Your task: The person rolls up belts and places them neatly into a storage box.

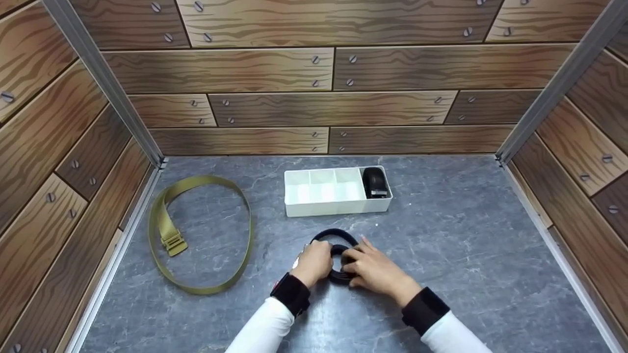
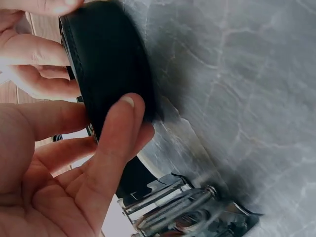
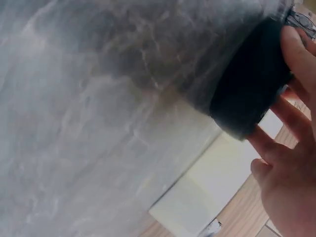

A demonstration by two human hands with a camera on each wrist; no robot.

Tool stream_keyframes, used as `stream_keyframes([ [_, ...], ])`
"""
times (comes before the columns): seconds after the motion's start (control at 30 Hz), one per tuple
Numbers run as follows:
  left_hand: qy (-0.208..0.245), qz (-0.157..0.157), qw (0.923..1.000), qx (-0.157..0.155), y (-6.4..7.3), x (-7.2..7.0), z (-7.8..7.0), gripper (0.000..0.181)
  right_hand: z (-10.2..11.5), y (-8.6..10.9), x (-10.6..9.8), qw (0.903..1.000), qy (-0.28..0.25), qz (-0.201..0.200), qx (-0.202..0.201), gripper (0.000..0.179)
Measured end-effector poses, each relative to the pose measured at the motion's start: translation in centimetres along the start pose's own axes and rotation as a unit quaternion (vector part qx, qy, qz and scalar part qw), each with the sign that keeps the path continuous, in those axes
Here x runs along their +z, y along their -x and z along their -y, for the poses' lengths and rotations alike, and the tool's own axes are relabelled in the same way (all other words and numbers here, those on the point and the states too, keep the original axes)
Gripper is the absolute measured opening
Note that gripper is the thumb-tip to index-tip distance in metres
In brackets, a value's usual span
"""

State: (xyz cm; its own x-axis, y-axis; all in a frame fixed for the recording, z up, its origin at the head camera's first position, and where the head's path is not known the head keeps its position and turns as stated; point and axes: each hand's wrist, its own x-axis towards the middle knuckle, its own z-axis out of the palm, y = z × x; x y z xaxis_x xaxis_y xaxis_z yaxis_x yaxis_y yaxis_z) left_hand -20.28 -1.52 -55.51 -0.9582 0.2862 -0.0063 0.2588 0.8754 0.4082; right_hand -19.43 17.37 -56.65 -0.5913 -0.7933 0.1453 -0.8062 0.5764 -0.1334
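A black belt [image 1: 335, 231] stands on its edge on the grey surface in front of me, wound into a small coil with a wider loop behind it. My left hand [image 1: 314, 262] pinches the coil's left side, the thumb across the strap's smooth outer face [image 2: 106, 64] in the left wrist view. Below that hand hangs the belt's silver metal buckle [image 2: 190, 212]. From the right, my right hand [image 1: 375, 269] grips the coil with thumb outside and fingers at its upper edge. In the right wrist view the strap [image 3: 249, 81] curves under those fingers.
Behind the hands stands a white divided box [image 1: 324, 208]; its rightmost compartment holds a rolled black belt [image 1: 374, 180]. An olive webbing belt [image 1: 203, 290] with a matching buckle [image 1: 174, 242] lies in a wide loop at left. Wood-patterned walls [image 1: 274, 110] enclose the surface on three sides.
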Motion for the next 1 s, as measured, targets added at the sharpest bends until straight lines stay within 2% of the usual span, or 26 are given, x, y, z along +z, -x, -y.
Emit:
stream_keyframes([
  [0.2,-0.021,0.002,0.9998,0.002,0.1,0.2,-0.1,0.005,0.3,0.0,0.0,0.9995,0.023,-0.006,-0.019,0.024],
  [0.37,-0.022,-0.03,0.9993,-0.008,0.5,0.5,-0.2,0.008,1.0,-0.3,0.4,0.9978,0.061,-0.026,-0.01,0.019],
  [0.53,-0.045,-0.057,0.9974,-0.005,0.8,0.7,-0.2,0.013,1.5,-0.5,0.8,0.9961,0.084,-0.025,0.005,0.023],
  [0.67,-0.06,-0.049,0.997,0.005,0.7,0.6,-0.1,0.012,1.1,-0.5,0.6,0.9982,0.059,-0.008,-0.008,0.029],
  [0.87,-0.086,-0.021,0.9947,0.052,0.5,0.3,0.1,0.005,0.0,-0.1,0.0,0.9996,0.01,0.017,-0.022,0.03],
  [1.0,-0.07,-0.031,0.9963,0.039,0.8,0.5,0.3,0.006,0.0,-0.3,0.2,0.9995,0.006,0.01,-0.03,0.022],
])
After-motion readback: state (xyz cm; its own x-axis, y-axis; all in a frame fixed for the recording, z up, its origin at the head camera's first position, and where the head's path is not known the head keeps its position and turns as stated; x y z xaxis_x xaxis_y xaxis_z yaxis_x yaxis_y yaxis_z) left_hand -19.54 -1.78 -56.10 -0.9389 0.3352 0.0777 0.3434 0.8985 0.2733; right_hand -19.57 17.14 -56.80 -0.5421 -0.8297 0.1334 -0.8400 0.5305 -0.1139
